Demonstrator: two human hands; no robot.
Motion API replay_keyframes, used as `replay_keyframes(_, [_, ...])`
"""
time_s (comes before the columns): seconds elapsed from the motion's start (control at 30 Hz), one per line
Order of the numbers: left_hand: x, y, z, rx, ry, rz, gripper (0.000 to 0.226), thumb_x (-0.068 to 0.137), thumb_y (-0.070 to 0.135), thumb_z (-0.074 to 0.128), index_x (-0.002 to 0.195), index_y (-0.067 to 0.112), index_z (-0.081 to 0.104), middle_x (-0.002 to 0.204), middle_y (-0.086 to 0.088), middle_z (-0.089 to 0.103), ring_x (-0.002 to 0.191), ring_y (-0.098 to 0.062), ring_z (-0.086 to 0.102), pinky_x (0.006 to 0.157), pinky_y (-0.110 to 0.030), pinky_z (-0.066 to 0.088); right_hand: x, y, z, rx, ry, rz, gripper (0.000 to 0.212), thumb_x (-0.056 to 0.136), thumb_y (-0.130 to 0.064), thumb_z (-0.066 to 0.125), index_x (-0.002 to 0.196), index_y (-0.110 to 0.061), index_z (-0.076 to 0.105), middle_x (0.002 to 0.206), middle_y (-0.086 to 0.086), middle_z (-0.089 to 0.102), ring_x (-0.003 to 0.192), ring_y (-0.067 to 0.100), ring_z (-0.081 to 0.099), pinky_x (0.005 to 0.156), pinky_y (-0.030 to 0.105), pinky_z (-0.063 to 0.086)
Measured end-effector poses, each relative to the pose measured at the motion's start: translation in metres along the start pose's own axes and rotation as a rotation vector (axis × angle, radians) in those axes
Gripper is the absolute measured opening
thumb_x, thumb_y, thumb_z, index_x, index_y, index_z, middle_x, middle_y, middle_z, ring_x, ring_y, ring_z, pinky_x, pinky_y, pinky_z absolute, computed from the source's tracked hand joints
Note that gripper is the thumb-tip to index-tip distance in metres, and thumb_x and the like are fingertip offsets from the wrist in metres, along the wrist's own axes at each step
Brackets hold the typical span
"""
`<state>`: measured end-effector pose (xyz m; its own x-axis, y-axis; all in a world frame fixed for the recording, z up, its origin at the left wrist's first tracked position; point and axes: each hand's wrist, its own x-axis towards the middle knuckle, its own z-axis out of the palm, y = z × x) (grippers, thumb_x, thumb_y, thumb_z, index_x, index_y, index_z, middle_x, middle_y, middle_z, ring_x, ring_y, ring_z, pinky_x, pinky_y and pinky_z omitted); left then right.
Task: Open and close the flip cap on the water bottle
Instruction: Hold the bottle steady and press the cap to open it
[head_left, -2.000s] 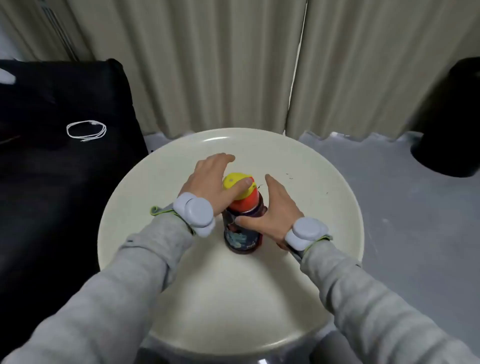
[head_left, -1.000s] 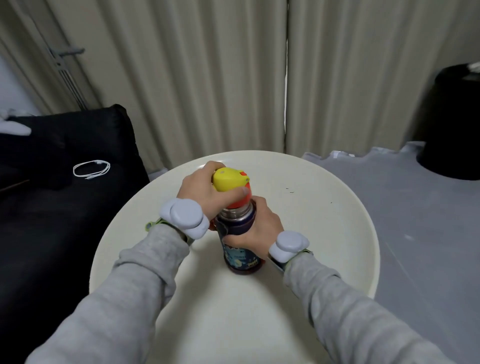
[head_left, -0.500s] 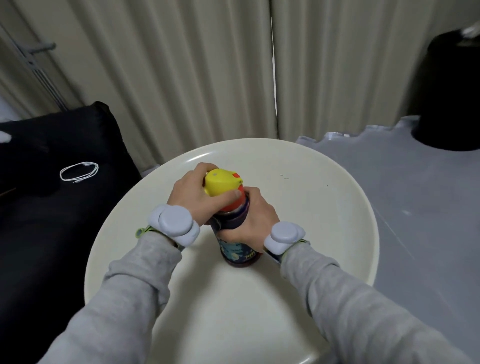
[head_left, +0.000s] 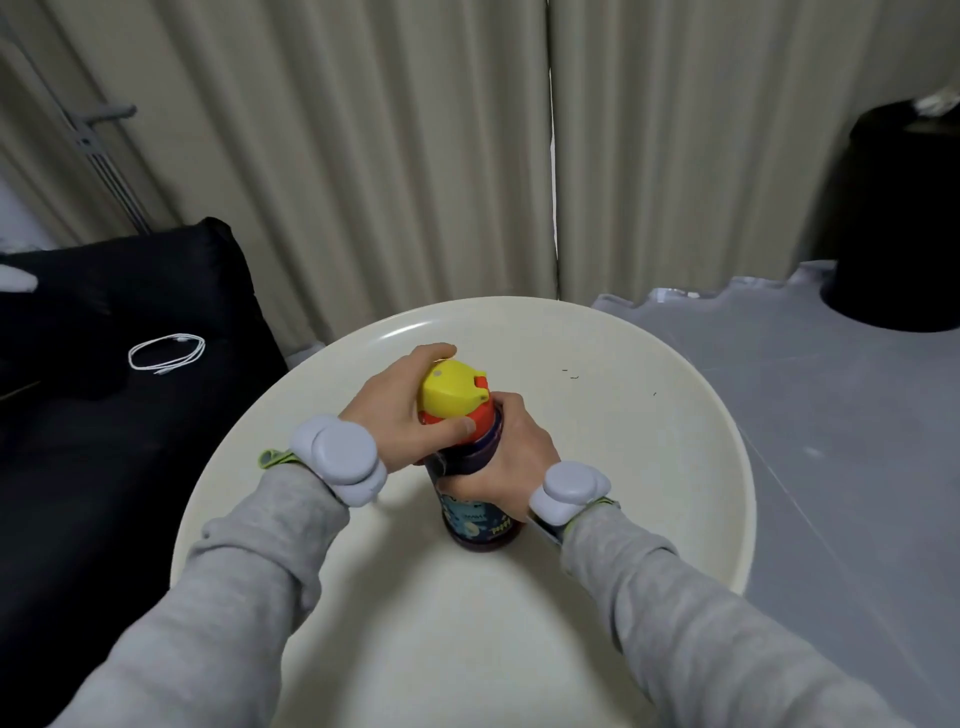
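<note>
Round cream table (head_left: 649, 467) before beige curtains (head_left: 363, 156); water bottle (head_left: 475, 514) upright at centre; right hand (head_left: 514, 462) wrapped around its body from 3 o'clock; left hand (head_left: 402, 415) clasping the shut yellow flip cap (head_left: 449, 389) from 9 o'clock.

Dark printed bottle (head_left: 475, 512) standing upright on round cream table (head_left: 649, 467); yellow flip cap (head_left: 451, 389) shut over red collar (head_left: 480, 413).
</note>
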<state>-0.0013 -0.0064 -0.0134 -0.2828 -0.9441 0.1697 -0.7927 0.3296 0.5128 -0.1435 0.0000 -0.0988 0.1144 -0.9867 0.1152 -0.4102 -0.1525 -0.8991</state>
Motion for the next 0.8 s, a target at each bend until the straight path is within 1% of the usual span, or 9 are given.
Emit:
replay_keyframes(0.07, [0.001,0.004,0.0,0.026,0.005,0.011,0.07,0.062,0.048,0.068,0.124,0.03,0.042,0.104,0.012,0.049,0.091,-0.011,0.046,0.067,-0.015,0.033,-0.001,0.0,0.0,0.003,-0.004,0.002,0.078,0.044,-0.048,0.08,0.104,-0.04,0.03,0.098,-0.013,0.057,0.078,-0.001,0.055,0.056,0.016,0.041])
replay_keyframes(0.13, [0.002,0.006,-0.001,0.017,0.014,0.002,0.066,0.061,0.049,0.068,0.12,0.029,0.045,0.101,0.011,0.052,0.09,-0.012,0.048,0.061,-0.01,0.033,-0.001,0.0,0.0,0.003,-0.001,0.003,0.078,0.042,-0.051,0.077,0.104,-0.041,0.03,0.097,-0.014,0.057,0.078,0.0,0.055,0.055,0.016,0.04])
replay_keyframes(0.27, [0.007,0.008,-0.001,0.071,0.002,-0.05,0.057,0.064,0.047,0.072,0.111,0.027,0.047,0.101,0.003,0.056,0.087,-0.018,0.05,0.071,-0.025,0.035,-0.001,0.0,0.0,0.024,-0.002,0.006,0.079,0.039,-0.053,0.075,0.104,-0.042,0.031,0.097,-0.016,0.057,0.082,0.006,0.058,0.061,0.021,0.046])
replay_keyframes(0.37, [0.011,0.012,0.001,0.127,0.012,-0.117,0.059,0.062,0.062,0.063,0.106,0.027,0.048,0.099,0.001,0.053,0.087,-0.021,0.049,0.072,-0.03,0.036,-0.001,0.001,0.001,0.032,0.008,0.01,0.081,0.038,-0.054,0.075,0.106,-0.041,0.033,0.101,-0.015,0.058,0.086,0.01,0.06,0.069,0.028,0.05])
replay_keyframes(0.43, [0.012,0.013,0.002,0.175,0.056,-0.148,0.061,0.059,0.07,0.056,0.101,0.027,0.05,0.095,0.002,0.047,0.087,-0.02,0.047,0.075,-0.032,0.038,0.0,0.001,0.002,0.031,0.008,0.015,0.081,0.039,-0.053,0.077,0.107,-0.042,0.033,0.103,-0.014,0.057,0.088,0.012,0.059,0.072,0.028,0.05])
replay_keyframes(0.53, [0.016,0.014,0.001,0.173,0.097,-0.095,0.055,0.062,0.063,0.063,0.1,0.024,0.055,0.093,0.001,0.046,0.088,-0.018,0.045,0.075,-0.028,0.033,0.001,0.002,0.001,0.021,0.007,0.017,0.081,0.039,-0.053,0.077,0.105,-0.045,0.031,0.101,-0.016,0.056,0.087,0.012,0.059,0.069,0.027,0.048])
replay_keyframes(0.63, [0.015,0.012,-0.004,0.151,0.039,-0.001,0.06,0.06,0.06,0.063,0.11,0.028,0.058,0.1,0.0,0.053,0.093,-0.016,0.048,0.079,-0.024,0.032,0.001,0.003,0.001,0.001,0.009,0.015,0.081,0.038,-0.055,0.076,0.102,-0.047,0.027,0.098,-0.017,0.055,0.083,0.01,0.058,0.062,0.023,0.044])
replay_keyframes(0.73, [0.011,0.009,-0.012,0.043,-0.044,0.027,0.074,0.058,0.049,0.062,0.127,0.03,0.045,0.118,0.001,0.057,0.11,-0.016,0.051,0.096,-0.026,0.037,0.001,0.003,0.001,-0.012,0.014,0.006,0.081,0.037,-0.055,0.075,0.101,-0.048,0.025,0.094,-0.019,0.053,0.077,0.003,0.055,0.057,0.017,0.04])
replay_keyframes(0.8, [0.009,0.009,-0.014,-0.066,-0.074,-0.025,0.079,0.058,0.039,0.06,0.133,0.029,0.037,0.121,0.004,0.056,0.115,-0.015,0.051,0.1,-0.026,0.036,0.001,0.003,0.001,-0.001,0.012,0.007,0.081,0.038,-0.055,0.077,0.101,-0.049,0.026,0.094,-0.02,0.054,0.077,-0.004,0.053,0.057,0.016,0.04])
